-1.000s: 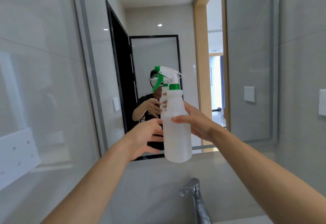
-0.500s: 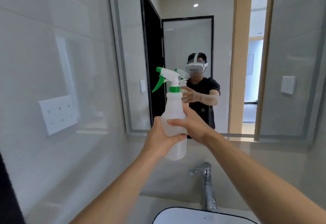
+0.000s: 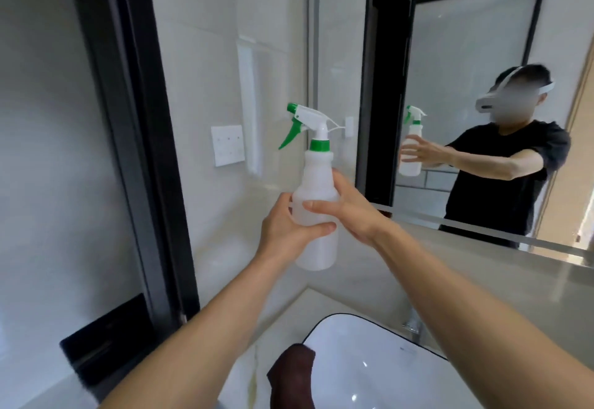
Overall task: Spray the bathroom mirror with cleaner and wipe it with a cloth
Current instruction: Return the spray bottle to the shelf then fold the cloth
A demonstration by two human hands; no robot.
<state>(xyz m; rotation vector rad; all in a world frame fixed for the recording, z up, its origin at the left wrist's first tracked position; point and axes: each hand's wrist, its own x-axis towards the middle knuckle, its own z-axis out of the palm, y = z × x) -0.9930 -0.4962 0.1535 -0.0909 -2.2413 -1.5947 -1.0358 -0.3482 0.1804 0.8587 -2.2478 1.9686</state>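
Spray bottle (image 3: 316, 202) sits mid-frame, upright, white translucent body w/ green collar and green trigger; nozzle points toward frame left, at the tiled wall (image 3: 225, 54), not the mirror. Both hands on it: left hand (image 3: 286, 231) wraps the lower body from the left, thumb across the front; right hand (image 3: 347, 212) grips from the right, fingers curled round the middle of the body, thumb up along the bottle's side. Neither finger is on the trigger.

Mirror (image 3: 475, 54) fills the upper right of the frame, its lower edge running diagonally down to the right; it shows the person's reflection w/ the bottle held out.

Dark brown cloth (image 3: 294, 376) lies bottom centre, draped over the left rim of the white basin (image 3: 379, 376), partly on the light desk (image 3: 244, 373). Well below the hands, untouched.

White switch plate (image 3: 227, 145) on the wall, left of the bottle. Black door frame (image 3: 135, 135) runs down frame left.
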